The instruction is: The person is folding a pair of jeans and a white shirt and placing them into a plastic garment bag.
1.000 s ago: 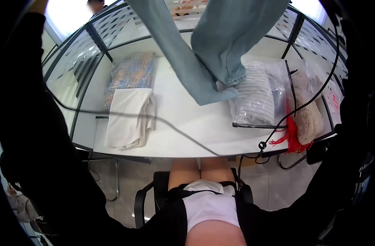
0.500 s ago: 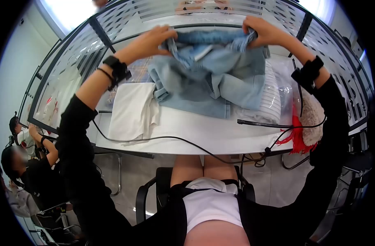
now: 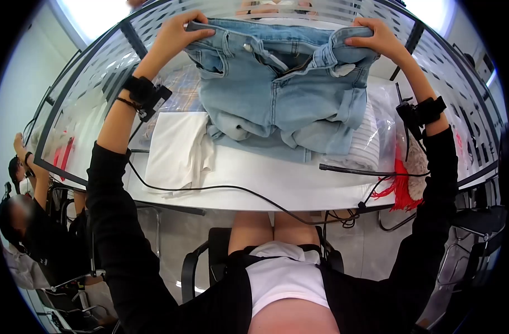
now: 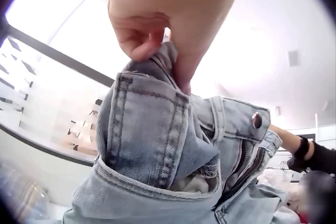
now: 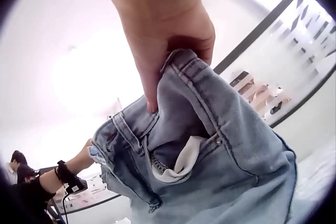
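Light blue jeans hang spread between both hands, their legs bunched over the table. My left hand pinches one side of the waistband, and my right hand pinches the other. The fly is undone, with a metal button and an open zipper in the left wrist view. Beside the left hand's thumb, the front pocket gapes. White pocket lining pokes out below the right hand in the right wrist view.
On the white table, folded white cloth lies left, before a bagged plaid cloth. Bagged striped fabric sits right, near a fuzzy item with red tassels. A black cable crosses the front; mesh panels surround the table.
The jeans came down from a raised position over the table. Both hands then moved apart, stretching the waistband wide, and the front of the jeans now faces me.
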### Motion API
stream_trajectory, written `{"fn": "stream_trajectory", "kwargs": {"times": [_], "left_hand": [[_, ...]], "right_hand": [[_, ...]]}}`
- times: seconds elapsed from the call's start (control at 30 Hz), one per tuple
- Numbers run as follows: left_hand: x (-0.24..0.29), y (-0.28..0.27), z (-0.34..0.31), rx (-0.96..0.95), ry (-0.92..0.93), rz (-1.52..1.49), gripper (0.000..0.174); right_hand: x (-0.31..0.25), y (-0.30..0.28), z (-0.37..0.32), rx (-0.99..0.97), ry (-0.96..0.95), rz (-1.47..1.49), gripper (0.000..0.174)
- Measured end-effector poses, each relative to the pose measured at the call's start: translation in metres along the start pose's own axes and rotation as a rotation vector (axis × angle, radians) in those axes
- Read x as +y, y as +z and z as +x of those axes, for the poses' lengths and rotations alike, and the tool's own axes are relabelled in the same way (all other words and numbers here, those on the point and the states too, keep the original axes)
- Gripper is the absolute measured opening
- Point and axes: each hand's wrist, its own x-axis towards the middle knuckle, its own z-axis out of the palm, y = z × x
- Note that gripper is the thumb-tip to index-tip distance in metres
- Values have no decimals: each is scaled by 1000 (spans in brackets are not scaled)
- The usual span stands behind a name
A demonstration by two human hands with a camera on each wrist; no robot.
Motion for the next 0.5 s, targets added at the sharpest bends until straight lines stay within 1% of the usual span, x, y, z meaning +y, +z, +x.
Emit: {"fn": "stream_trajectory", "kwargs": {"times": [0.03, 0.13, 0.17, 0.23, 0.27, 0.3, 0.33, 0.4, 0.43, 0.47, 0.5], "left_hand": [[-3, -1, 3, 46, 9, 42, 27], [-6, -3, 12, 3, -88, 184, 33], [-9, -1, 15, 35, -106, 237, 37], [-30, 14, 33, 53, -183, 357, 36], [-13, 12, 36, 61, -222, 419, 36], [6, 11, 46, -106, -459, 289, 30], [34, 7, 53, -142, -565, 128, 26], [78, 2, 65, -213, -761, -197, 25], [97, -2, 67, -367, -813, -163, 36], [105, 0, 61, -299, -774, -315, 32], [110, 5, 53, -229, -732, -465, 29]], "right_hand": [[-5, 0, -1, 97, -70, 32, 35], [19, 12, 16, 414, -201, -162, 32], [12, 8, 22, 353, -274, -376, 23], [-7, 3, 40, 223, -415, -799, 9], [-14, 4, 49, 273, -451, -859, 11], [-23, 5, 59, 324, -486, -919, 13], [-34, 8, 67, 376, -518, -978, 16], [-82, 16, 70, 553, -97, -305, 23], [-94, 19, 77, 496, -32, -291, 27], [-99, 21, 81, 441, 31, -277, 32], [-100, 27, 79, 499, -136, -106, 31]]}}
